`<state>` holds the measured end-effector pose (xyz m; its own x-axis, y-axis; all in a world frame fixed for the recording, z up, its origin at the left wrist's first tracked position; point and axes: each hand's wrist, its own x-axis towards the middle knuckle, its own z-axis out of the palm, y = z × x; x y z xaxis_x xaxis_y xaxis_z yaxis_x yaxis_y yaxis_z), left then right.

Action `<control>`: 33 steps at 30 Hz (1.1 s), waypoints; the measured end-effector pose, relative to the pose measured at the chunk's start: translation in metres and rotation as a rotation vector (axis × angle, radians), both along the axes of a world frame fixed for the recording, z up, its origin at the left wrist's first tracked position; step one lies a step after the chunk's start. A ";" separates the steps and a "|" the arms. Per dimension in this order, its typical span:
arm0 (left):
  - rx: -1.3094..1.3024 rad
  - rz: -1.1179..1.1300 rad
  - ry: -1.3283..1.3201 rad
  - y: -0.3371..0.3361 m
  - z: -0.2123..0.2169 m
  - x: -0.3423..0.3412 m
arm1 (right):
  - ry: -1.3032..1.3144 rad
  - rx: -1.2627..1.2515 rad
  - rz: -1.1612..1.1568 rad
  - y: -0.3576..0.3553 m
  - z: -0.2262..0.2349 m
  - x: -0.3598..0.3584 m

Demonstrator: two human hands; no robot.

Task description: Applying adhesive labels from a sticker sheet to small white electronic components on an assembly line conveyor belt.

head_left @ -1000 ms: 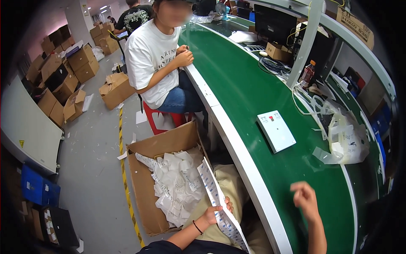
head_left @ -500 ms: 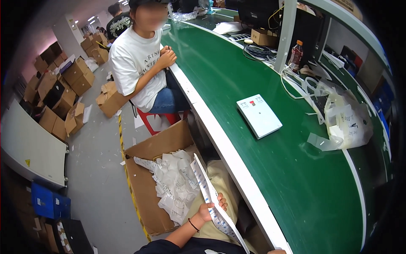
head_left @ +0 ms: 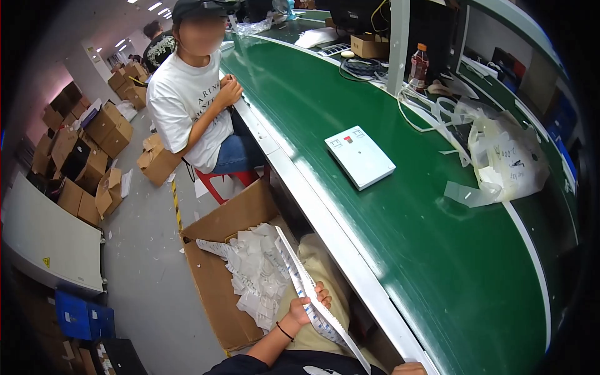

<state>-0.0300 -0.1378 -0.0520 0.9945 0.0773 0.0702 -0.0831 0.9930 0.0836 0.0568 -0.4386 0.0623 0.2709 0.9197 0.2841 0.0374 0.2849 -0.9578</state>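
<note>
My left hand [head_left: 304,307] is closed round a long, folded white sheet with rows of blue printing [head_left: 324,329]. The sheet stands up at a slant above my lap and runs down past the lower edge of the picture. At that lower edge, only the back of my right hand [head_left: 409,369] shows, at the white rim of the bench. Its fingers are mostly hidden. A flat white box with a small red mark [head_left: 360,157] lies on the green bench top [head_left: 431,250], away from both hands.
Left of my legs, a large open carton [head_left: 215,284] holds crumpled white sheets [head_left: 256,262]. Another person [head_left: 194,94] sits on a red stool [head_left: 228,181] beside the bench. Toward the right lies a translucent plastic bag [head_left: 509,156]; a bottle [head_left: 419,65] stands behind the frame post.
The whole view has shifted, so the bench and white box sit farther left and higher. Slightly more of my right hand shows. My left hand still grips the printed sheet.
</note>
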 end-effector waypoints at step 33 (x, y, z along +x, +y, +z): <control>0.011 0.024 -0.057 0.001 0.005 0.005 | -0.275 -0.092 0.066 0.015 0.032 0.006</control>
<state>-0.0249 -0.1373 -0.0471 0.9868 0.0997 0.1275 -0.1115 0.9897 0.0893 0.0630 -0.4233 0.0948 0.1336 0.9581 0.2534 0.2834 0.2080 -0.9362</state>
